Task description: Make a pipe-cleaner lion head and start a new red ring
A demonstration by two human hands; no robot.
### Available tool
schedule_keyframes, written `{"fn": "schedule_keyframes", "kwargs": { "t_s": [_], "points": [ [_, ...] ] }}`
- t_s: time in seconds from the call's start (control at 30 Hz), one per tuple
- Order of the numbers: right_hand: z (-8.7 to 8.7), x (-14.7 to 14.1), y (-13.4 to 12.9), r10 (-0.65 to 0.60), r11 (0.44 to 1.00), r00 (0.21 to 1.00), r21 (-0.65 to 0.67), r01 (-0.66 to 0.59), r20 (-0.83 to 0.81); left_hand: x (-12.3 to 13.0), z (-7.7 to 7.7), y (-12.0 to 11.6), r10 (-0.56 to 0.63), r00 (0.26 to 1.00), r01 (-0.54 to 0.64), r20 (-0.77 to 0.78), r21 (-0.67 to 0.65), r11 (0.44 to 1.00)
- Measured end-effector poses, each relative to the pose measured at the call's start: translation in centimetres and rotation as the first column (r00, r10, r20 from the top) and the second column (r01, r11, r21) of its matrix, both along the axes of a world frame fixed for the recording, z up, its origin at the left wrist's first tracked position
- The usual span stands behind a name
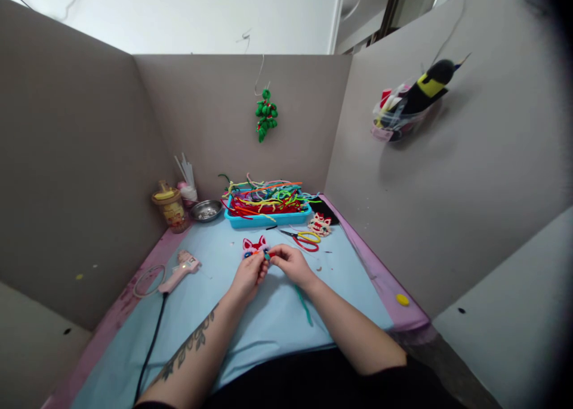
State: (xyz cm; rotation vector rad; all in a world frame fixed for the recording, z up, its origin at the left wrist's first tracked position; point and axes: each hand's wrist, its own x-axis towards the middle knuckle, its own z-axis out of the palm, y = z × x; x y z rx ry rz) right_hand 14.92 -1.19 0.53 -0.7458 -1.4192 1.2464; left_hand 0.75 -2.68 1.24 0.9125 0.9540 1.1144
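Head view: your left hand (249, 276) pinched the red-and-pink piece (256, 248) over the blue cloth (215, 319), fingers narrow; your right hand (293, 265) held its right edge, fingertips close together, exact contact hidden; ears were formed, so you seemed well advanced; a long teal strand (303, 304) trailed loose, likely unfinished work; a similar, seemingly complete piece (320, 224) lay beside the scissors (296, 236); the glue gun (181, 273) lay unheld.

Tabletop's got blue cloth (358, 295) over pink cloth (405, 319), lol. 1 pink glue gun (179, 274) left, cup (172, 211) + metal bowl (206, 211) back left, blue tray (268, 220) piled w/ pipe cleaners, 1 pair scissors (305, 239), teal strand (305, 308), yellow cap (402, 300) far right.
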Motion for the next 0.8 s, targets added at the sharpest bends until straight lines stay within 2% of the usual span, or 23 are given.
{"fn": "schedule_keyframes", "kwargs": {
  "t_s": [0.2,0.3,0.4,0.5,0.57,0.67,0.8],
  "points": [
    [0.21,0.06,-0.32,-0.083,0.993,0.991,0.090,0.074,0.102,0.01,0.38,-0.40,-0.100,0.993,0.106,0.068,-0.091,0.990],
    [0.24,0.27,-0.28,-0.136,0.984,0.979,0.135,0.116,0.153,0.07,0.45,-0.49,-0.113,0.993,0.114,0.031,-0.039,0.993],
    [0.11,0.46,-0.06,-0.169,0.980,0.970,0.135,0.147,0.173,-0.15,0.29,-0.35,0.028,0.990,-0.003,-0.139,0.176,0.984],
    [-0.13,0.45,0.15,-0.186,0.978,0.966,0.127,0.164,0.182,-0.60,0.10,-0.30,0.218,0.919,-0.046,-0.328,0.460,0.887],
    [-0.24,0.32,0.18,-0.178,0.981,0.970,0.112,0.161,0.167,-0.84,0.13,-0.43,0.304,0.865,-0.022,-0.400,0.574,0.818],
    [-0.21,0.07,0.16,-0.131,0.990,0.986,0.057,0.126,0.101,-0.93,0.42,-0.75,0.361,0.836,-0.037,-0.413,0.614,0.789],
    [-0.08,-0.15,0.17,-0.050,0.997,0.999,-0.060,0.049,-0.014,-0.78,0.69,-0.93,0.392,0.854,-0.143,-0.343,0.570,0.809]
  ]
}}
